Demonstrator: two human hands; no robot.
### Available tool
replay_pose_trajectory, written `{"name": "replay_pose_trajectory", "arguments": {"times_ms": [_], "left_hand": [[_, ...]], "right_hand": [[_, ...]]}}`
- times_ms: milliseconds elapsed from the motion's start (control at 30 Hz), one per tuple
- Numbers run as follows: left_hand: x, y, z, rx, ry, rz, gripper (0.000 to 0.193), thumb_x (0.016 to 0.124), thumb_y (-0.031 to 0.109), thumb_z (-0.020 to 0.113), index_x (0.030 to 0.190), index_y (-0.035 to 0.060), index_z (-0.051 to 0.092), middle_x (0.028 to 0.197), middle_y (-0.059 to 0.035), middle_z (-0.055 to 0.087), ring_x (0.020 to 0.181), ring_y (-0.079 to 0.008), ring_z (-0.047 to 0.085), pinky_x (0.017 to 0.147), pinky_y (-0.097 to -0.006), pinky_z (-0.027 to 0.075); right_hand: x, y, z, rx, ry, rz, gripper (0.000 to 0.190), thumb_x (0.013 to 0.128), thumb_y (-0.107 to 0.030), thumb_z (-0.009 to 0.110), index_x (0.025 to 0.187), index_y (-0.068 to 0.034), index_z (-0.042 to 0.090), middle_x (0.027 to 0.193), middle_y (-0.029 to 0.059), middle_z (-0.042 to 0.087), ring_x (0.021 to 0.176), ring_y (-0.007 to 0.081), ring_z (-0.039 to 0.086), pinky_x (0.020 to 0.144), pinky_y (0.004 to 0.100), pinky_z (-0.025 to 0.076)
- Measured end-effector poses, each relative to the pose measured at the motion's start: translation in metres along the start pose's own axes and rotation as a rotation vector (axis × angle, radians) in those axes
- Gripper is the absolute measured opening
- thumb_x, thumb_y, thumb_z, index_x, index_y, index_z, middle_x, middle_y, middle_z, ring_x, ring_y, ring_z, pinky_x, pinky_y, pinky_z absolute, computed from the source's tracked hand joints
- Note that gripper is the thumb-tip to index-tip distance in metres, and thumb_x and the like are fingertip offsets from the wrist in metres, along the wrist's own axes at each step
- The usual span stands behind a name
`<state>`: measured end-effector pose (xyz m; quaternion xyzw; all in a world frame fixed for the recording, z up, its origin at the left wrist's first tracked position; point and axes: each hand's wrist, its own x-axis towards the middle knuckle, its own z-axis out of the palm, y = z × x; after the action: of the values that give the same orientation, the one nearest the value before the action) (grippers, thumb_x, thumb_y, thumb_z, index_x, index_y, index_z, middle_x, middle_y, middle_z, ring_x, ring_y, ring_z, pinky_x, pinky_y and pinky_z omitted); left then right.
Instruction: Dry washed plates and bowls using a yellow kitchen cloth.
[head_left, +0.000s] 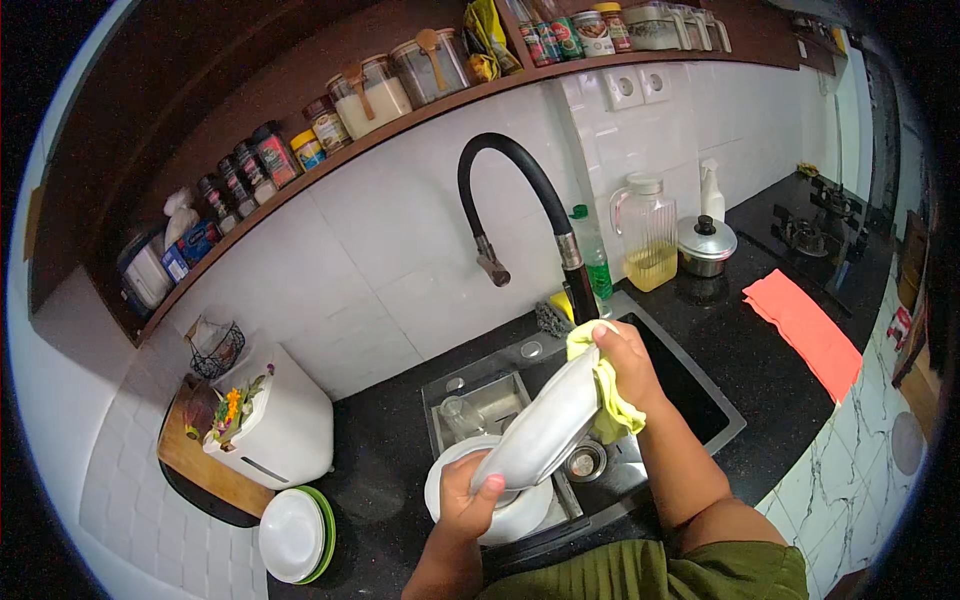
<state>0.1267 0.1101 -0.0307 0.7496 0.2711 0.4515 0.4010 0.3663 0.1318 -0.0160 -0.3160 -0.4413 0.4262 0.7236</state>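
Note:
A white plate (540, 424) is held tilted above the sink (694, 367). My left hand (469, 491) grips its lower left rim, thumb on the near side. At the opposite rim, my right hand (630, 364) presses a yellow-green cloth (619, 405) against the plate. Beneath the held plate, more white dishware (525, 521) rests over the sink's left part, partly covered by my left hand. A clear glass (461, 416) lies in the metal tray (514, 394) behind it. The sink drain (585, 459) shows below the plate.
A black flexible faucet (517, 157) arches over the sink. White plates (291, 536) on a green one stand at left, near a white bin (292, 420). A pitcher of yellow liquid (651, 240), a lidded pot (705, 244) and a coral cloth (806, 330) sit right. A shelf (442, 101) runs overhead.

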Motion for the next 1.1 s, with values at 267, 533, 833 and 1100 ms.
{"name": "replay_pose_trajectory", "arguments": {"times_ms": [267,533,833,1100], "left_hand": [[0.009,0.022,-0.006,0.376,-0.203,0.219,0.034,0.07,0.027,0.069,0.091,0.0004,0.06,0.085,-0.0162,0.062,0.08,-0.0341,0.059,0.078,-0.0401,0.043],[0.005,0.02,0.004,0.479,0.025,0.292,0.019,0.077,0.019,0.063,0.074,0.0004,0.064,0.067,-0.0133,0.062,0.064,-0.0288,0.058,0.071,-0.0381,0.044],[-0.008,0.009,0.001,-0.027,0.256,0.278,0.029,0.078,0.024,0.061,0.072,-0.0049,0.062,0.065,-0.0124,0.06,0.062,-0.0238,0.057,0.075,-0.0382,0.045],[0.019,0.001,-0.018,-0.005,-0.131,0.323,0.047,0.079,0.044,0.053,0.086,-0.0015,0.063,0.085,-0.0138,0.062,0.082,-0.0254,0.06,0.094,-0.0471,0.034]], "right_hand": [[-0.024,-0.022,0.032,-0.997,-0.225,-0.718,0.023,0.063,-0.026,0.066,0.059,-0.007,0.055,0.057,0.0074,0.051,0.056,0.0271,0.049,0.054,0.0369,0.036],[-0.026,-0.014,0.037,-0.82,-0.281,-0.749,0.021,0.065,-0.026,0.066,0.067,-0.007,0.06,0.063,0.008,0.055,0.058,0.0262,0.049,0.055,0.0362,0.037],[-0.002,0.012,0.015,0.321,0.171,0.169,0.036,0.081,-0.039,0.054,0.09,-0.004,0.056,0.072,0.0064,0.056,0.062,0.0166,0.056,0.059,0.0287,0.046],[-0.008,-0.003,0.004,0.173,0.209,0.0,0.041,0.076,-0.046,0.055,0.082,-0.005,0.054,0.066,0.0054,0.052,0.055,0.0198,0.055,0.049,0.0323,0.044]]}}
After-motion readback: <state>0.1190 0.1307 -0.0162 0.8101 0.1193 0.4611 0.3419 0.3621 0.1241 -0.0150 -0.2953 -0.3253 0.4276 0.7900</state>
